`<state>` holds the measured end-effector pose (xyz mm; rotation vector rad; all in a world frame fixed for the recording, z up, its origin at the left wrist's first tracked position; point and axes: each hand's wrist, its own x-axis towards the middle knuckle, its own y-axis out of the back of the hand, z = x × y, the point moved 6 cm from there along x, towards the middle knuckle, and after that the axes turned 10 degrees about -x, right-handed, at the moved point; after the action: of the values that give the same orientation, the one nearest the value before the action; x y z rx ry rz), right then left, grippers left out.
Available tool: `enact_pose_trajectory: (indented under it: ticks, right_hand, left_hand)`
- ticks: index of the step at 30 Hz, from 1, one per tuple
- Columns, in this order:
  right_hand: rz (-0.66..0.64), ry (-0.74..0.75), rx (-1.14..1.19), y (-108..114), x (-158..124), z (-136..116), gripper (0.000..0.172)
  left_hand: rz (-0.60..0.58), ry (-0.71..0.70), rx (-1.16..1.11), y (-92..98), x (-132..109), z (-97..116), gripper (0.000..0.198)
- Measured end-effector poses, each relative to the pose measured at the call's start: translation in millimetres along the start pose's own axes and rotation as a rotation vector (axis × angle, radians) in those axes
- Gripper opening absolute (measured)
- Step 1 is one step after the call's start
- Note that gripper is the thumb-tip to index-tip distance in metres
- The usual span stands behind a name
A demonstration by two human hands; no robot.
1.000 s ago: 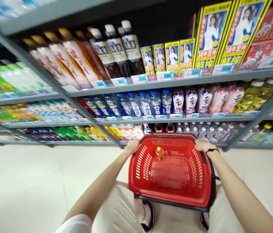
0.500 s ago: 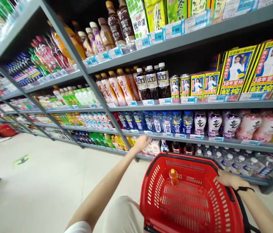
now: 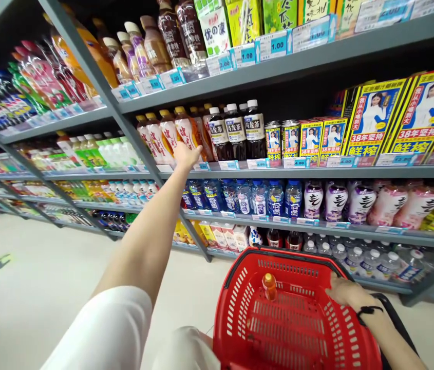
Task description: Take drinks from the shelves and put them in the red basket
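Note:
My left hand (image 3: 186, 155) is stretched out to the middle shelf, in front of the orange-and-white drink bottles (image 3: 168, 134) with yellow caps. Its fingers look apart and nothing shows in them; whether they touch a bottle I cannot tell. Dark tea bottles (image 3: 235, 131) with white caps stand just right of it. My right hand (image 3: 344, 291), a black band at its wrist, grips the right rim of a red shopping basket (image 3: 289, 264). Inside the basket, near its far left corner, a small orange bottle (image 3: 269, 288) stands upright.
Grey shelf edges (image 3: 317, 171) with price tags run across the view. Blue-capped bottles (image 3: 259, 198) fill the shelf below, and yellow-and-blue cartons (image 3: 374, 121) stand at right. A shelf post (image 3: 124, 128) rises left of my left hand. Pale floor (image 3: 58, 288) lies at left.
My left hand has risen from low beside the basket to the middle shelf's orange-and-white bottles. My right hand stays on the basket rim. The view has shifted slightly.

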<state>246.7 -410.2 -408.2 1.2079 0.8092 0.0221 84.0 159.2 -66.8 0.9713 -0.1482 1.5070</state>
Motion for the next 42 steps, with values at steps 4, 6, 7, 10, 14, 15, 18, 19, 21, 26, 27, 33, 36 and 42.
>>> enact_pose_trajectory:
  ticks: [4,6,7,10,14,15,18,19,21,26,27,33,36,42]
  right_hand:
    - [-0.039,0.063,-0.066,1.5,-4.8,-18.8,0.060]
    - [-0.038,0.084,-0.072,3.7,-8.2,-25.6,0.064]
    - [-0.031,0.095,-0.069,5.2,-10.4,-27.7,0.066]
    - [0.021,0.128,-0.035,11.1,-18.9,-28.4,0.066]
    - [0.182,0.205,0.070,23.9,-34.7,-29.6,0.058]
    - [0.228,0.236,0.093,27.1,-39.5,-33.4,0.054]
    - [0.330,0.402,0.391,33.0,-56.2,-57.3,0.042]
    - [0.331,0.490,0.636,33.0,-62.0,-67.7,0.041]
    - [0.224,0.670,1.195,26.0,-71.3,-89.1,0.050]
    - [0.013,0.797,1.630,-11.1,-82.4,-119.0,0.069]
    - [0.014,0.760,1.613,-17.8,-83.6,-118.1,0.068]
    - [-0.190,0.863,1.572,-30.3,-109.4,-116.7,0.059]
    - [-0.294,0.909,1.609,-34.8,-119.1,-119.0,0.054]
    - [-0.499,0.928,1.624,-46.0,-117.3,-131.6,0.075]
  left_hand:
    - [0.044,0.111,-0.055,-19.6,-17.7,-2.4,0.072]
    - [0.112,0.113,-0.108,-19.3,-28.7,2.5,0.071]
    - [0.174,0.107,-0.178,-15.3,-34.6,5.9,0.072]
    - [0.374,0.092,-0.480,8.6,-55.6,17.0,0.077]
    - [0.412,0.083,-0.671,51.5,-112.7,38.7,0.069]
    - [0.336,0.081,-0.799,57.3,-136.7,44.5,0.071]
    - [0.051,0.170,-0.990,56.5,-237.0,56.5,0.072]
    - [-0.120,0.190,-1.021,46.9,-276.3,61.3,0.066]
    - [-0.440,0.235,-1.072,22.9,-355.7,67.8,0.053]
    - [-0.836,0.526,-1.154,-20.3,-472.3,56.9,0.055]
    - [-0.851,0.528,-1.209,-21.4,-474.0,55.8,0.058]
    - [-0.954,0.328,-1.449,-2.1,-445.2,57.9,0.086]
    - [-1.011,0.437,-1.561,-2.0,-453.8,52.4,0.092]
    - [-0.911,0.509,-1.530,-9.6,-465.6,36.2,0.091]
